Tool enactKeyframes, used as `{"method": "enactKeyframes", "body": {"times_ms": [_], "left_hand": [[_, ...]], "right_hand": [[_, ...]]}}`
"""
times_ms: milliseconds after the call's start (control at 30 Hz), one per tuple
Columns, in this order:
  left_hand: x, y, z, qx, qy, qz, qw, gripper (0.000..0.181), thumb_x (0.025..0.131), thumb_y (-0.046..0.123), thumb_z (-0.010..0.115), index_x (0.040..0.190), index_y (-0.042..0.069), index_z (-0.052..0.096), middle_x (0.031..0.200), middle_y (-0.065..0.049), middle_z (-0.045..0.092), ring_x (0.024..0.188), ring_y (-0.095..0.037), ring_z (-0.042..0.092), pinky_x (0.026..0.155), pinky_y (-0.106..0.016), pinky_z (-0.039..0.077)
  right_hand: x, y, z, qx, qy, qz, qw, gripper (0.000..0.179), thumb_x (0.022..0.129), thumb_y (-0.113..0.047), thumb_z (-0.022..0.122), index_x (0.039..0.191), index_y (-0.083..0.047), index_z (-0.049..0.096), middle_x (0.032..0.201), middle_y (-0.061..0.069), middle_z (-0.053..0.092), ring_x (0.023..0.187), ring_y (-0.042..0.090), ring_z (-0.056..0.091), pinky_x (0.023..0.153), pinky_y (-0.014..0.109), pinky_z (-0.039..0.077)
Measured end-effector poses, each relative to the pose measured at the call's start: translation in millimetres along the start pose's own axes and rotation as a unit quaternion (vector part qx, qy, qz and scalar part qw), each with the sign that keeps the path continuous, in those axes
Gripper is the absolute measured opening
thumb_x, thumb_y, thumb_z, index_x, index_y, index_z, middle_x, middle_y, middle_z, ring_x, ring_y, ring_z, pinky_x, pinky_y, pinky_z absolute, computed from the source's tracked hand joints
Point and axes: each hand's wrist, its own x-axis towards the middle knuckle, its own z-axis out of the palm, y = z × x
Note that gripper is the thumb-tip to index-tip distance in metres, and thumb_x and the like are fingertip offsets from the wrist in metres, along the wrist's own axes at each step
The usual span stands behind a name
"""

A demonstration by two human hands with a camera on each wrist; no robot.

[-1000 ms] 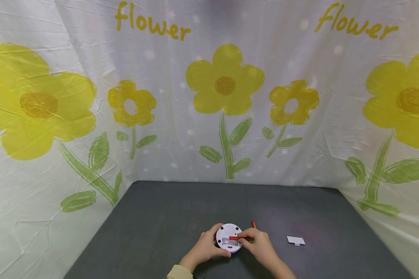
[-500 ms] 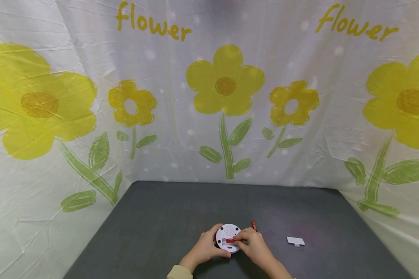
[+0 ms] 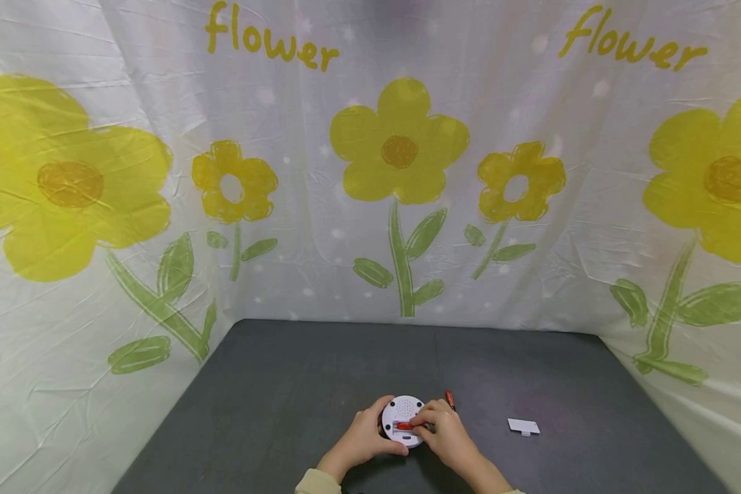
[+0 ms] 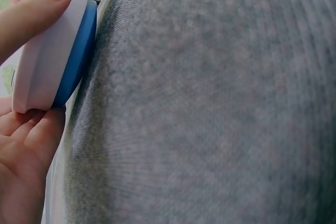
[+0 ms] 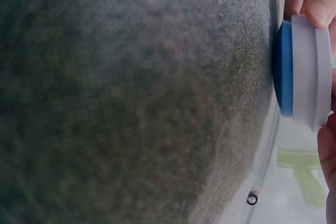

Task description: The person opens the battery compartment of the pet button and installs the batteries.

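A round white device (image 3: 401, 406) with a blue far side is held with its underside facing up, showing black feet, speaker holes and a battery compartment. My left hand (image 3: 364, 433) grips its rim, the thumb low on the near edge. In the left wrist view its white shell (image 4: 44, 61) sits between thumb and fingers. My right hand (image 3: 449, 437) pinches the right end of a red battery (image 3: 403, 426) that lies along the compartment. The right wrist view shows the device (image 5: 310, 72) edge-on; the battery is hidden there.
A second red battery (image 3: 449, 398) with a black end lies on the dark grey table (image 3: 321, 370) just beyond my right hand. Farther right is a small white battery cover (image 3: 523, 427) with a tab. A flower-printed curtain (image 3: 309, 274) surrounds the table.
The red battery has gone down and slightly left from above the compartment into it, my right hand moving along with it. The left hand and device stay in place.
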Motion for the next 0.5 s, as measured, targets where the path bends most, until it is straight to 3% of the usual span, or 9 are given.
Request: {"method": "enactKeyframes", "body": {"times_ms": [300,500], "left_hand": [[-0.6,0.4,-0.3,0.002,-0.001,-0.004,1.0,0.089,0.059,0.033,0.087,0.131,0.003,0.045,0.116,-0.008,0.059,0.097,-0.01,0.055,0.083,-0.027,0.044],[0.1,0.0,-0.1,0.002,-0.002,-0.007,1.0,0.09,0.059,0.034,0.087,0.131,0.002,0.045,0.116,-0.008,0.059,0.097,-0.01,0.055,0.083,-0.028,0.045]], "right_hand": [[-0.9,0.7,-1.1,-0.003,-0.004,0.021,0.9998,0.015,0.069,-0.001,0.077,0.08,-0.01,0.074,0.079,-0.007,0.055,0.078,0.011,0.049,0.065,0.028,0.043],[-3.1,5.8,-2.6,0.047,0.015,0.063,0.9968,0.018,0.071,-0.005,0.078,0.088,-0.008,0.072,0.08,-0.005,0.057,0.074,0.01,0.052,0.064,0.025,0.046]]}}
